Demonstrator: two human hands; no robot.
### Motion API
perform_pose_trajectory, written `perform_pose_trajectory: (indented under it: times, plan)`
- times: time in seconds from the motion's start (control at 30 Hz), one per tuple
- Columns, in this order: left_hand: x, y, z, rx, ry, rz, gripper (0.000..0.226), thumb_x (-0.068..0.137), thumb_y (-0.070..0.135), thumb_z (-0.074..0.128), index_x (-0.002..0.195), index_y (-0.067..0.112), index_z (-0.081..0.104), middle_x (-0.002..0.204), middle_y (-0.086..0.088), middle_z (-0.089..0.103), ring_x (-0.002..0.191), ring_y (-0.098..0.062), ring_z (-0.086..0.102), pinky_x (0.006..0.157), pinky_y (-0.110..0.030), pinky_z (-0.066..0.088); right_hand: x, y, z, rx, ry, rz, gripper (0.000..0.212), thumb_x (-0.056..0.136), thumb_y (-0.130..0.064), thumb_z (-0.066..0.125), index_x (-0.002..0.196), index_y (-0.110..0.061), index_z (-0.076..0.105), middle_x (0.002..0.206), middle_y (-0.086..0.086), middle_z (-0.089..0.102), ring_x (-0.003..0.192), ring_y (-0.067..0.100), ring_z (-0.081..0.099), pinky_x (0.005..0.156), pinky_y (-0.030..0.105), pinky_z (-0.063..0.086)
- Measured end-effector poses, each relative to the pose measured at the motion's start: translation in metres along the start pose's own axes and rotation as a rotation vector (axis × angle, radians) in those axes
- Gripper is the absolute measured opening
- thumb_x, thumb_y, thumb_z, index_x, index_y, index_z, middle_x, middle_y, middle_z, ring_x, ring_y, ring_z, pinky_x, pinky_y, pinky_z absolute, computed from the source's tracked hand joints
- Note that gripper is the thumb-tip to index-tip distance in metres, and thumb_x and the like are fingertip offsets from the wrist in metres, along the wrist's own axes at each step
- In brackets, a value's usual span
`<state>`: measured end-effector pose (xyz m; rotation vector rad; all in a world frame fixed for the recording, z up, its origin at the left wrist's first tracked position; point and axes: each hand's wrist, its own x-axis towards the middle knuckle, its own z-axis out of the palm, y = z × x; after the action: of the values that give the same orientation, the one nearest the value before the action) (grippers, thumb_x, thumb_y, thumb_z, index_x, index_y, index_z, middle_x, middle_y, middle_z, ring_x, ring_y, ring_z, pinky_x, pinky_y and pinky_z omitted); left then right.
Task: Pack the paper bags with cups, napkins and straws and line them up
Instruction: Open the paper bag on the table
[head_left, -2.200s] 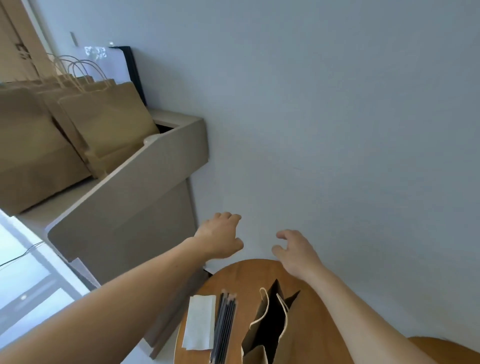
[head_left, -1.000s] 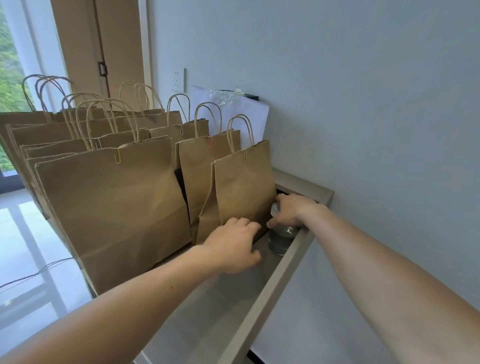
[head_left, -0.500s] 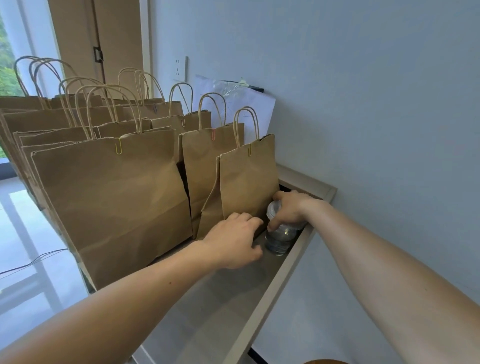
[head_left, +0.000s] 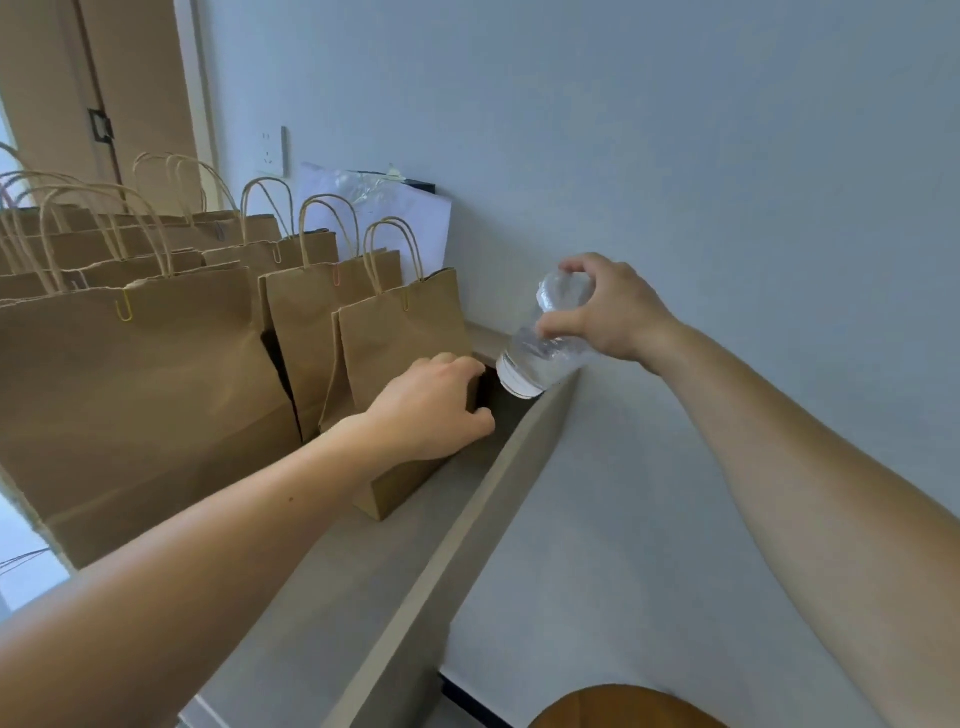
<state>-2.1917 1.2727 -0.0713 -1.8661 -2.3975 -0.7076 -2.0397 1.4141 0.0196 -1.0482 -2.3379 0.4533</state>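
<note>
The stack of clear cups (head_left: 540, 358) is in the air at the far right end of the grey ledge (head_left: 363, 571), just right of the small paper bag (head_left: 400, 338). It is tilted. Its long axis runs from your fingers at the upper right down to the lower left, and the white-rimmed end points down at the dark gap between that bag and the ledge's raised edge (head_left: 467, 530). Whether that end touches anything, you cannot tell.

The small paper bag stands upright at the right end of a row. A medium bag (head_left: 306, 322) stands just left of and behind it, and a large bag (head_left: 140, 395) with a yellow clip stands nearer on the left. More bags with looped handles crowd behind these. A white sheet (head_left: 415, 218) leans on the wall beyond them, and the rim of a wooden table (head_left: 618, 709) shows at the near right.

Your right hand (head_left: 608, 317) reaches in from the right, thumb and fingers curled round the upper part of the cups. Your left hand (head_left: 431, 410) comes across from the near left, its fingers wrapped over the small bag's right edge and its thumb on the near face
</note>
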Motion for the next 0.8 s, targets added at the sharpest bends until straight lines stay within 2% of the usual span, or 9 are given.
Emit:
perform_pose_trajectory:
  times: [0.13, 0.3, 0.47, 0.57, 0.7, 0.8]
  plan:
    - [0.004, 0.058, 0.011, 0.001, -0.015, 0.066, 0.052, 0.088, 0.042, 0.057, 0.137, 0.026, 0.049, 0.130, -0.001, 0.053, 0.121, -0.024, 0.048, 0.086, -0.033, 0.041, -0.040, 0.038, -0.053, -0.034, 0.028, 0.010, 0.087, 0.056, -0.050, 0.080, 0.136, -0.040, 0.048, 0.127, -0.004, 0.045, 0.111, 0.017, 0.049, 0.089, 0.035, 0.046]
    - [-0.003, 0.129, 0.056, 0.037, -0.095, 0.083, 0.063, 0.089, 0.042, 0.058, 0.147, 0.022, 0.041, 0.146, -0.003, 0.046, 0.134, -0.024, 0.040, 0.099, -0.036, 0.040, -0.105, 0.112, -0.088, -0.079, -0.041, 0.109, 0.084, 0.060, -0.049, 0.081, 0.136, -0.042, 0.047, 0.122, -0.006, 0.042, 0.109, 0.017, 0.048, 0.090, 0.036, 0.048]
    - [-0.026, 0.182, 0.130, 0.037, -0.233, 0.083, 0.064, 0.089, 0.042, 0.058, 0.147, 0.022, 0.040, 0.147, -0.003, 0.045, 0.134, -0.025, 0.041, 0.103, -0.038, 0.040, -0.174, 0.197, -0.087, -0.164, -0.134, 0.210, 0.086, 0.059, -0.052, 0.078, 0.137, -0.044, 0.044, 0.117, -0.008, 0.039, 0.105, 0.017, 0.049, 0.077, 0.032, 0.042]
    - [-0.049, 0.204, 0.184, 0.035, -0.377, 0.084, 0.067, 0.089, 0.042, 0.060, 0.148, 0.020, 0.039, 0.150, -0.004, 0.044, 0.135, -0.025, 0.042, 0.106, -0.038, 0.039, -0.211, 0.242, -0.076, -0.176, -0.200, 0.277, 0.088, 0.060, -0.050, 0.077, 0.140, -0.043, 0.041, 0.119, -0.007, 0.039, 0.112, 0.020, 0.048, 0.079, 0.033, 0.042]
    - [-0.096, 0.224, 0.255, 0.045, -0.663, 0.080, 0.072, 0.088, 0.041, 0.061, 0.151, 0.021, 0.033, 0.150, -0.003, 0.042, 0.134, -0.025, 0.042, 0.106, -0.038, 0.040, -0.258, 0.287, -0.052, -0.160, -0.296, 0.364, 0.090, 0.061, -0.051, 0.076, 0.141, -0.042, 0.038, 0.131, -0.004, 0.040, 0.118, 0.021, 0.047, 0.081, 0.035, 0.043]
    - [-0.131, 0.232, 0.297, 0.054, -0.860, 0.072, 0.080, 0.078, 0.042, 0.070, 0.148, 0.022, 0.036, 0.136, -0.002, 0.053, 0.117, -0.022, 0.056, 0.096, -0.038, 0.052, -0.286, 0.309, -0.036, -0.141, -0.332, 0.417, 0.098, 0.055, -0.058, 0.077, 0.143, -0.042, 0.036, 0.132, -0.004, 0.040, 0.118, 0.021, 0.047, 0.083, 0.036, 0.046]
